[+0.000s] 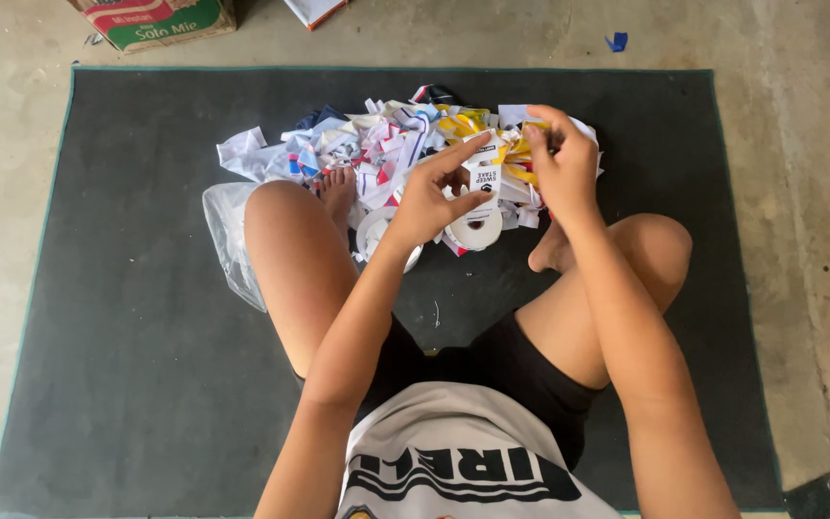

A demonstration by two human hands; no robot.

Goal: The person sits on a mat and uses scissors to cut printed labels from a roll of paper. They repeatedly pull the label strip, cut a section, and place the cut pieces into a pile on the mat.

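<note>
The person sits cross-legged on a dark mat (127,288) that fills most of the frame, both hands raised over a heap of paper scraps (377,144) in the upper centre. The left hand (434,197) pinches a white printed strip (485,173) between thumb and forefinger, with a white roll of tape (477,229) just below it, apparently resting against the palm side, though the fingers hide the contact. The right hand (561,163), just right of the strip, is closed on the strip's upper end, where yellow scraps (521,154) bunch up. A clear plastic bag (228,240) lies left of the left knee. A cardboard box (160,19) sits on the concrete floor (818,192) at the upper left edge.
</note>
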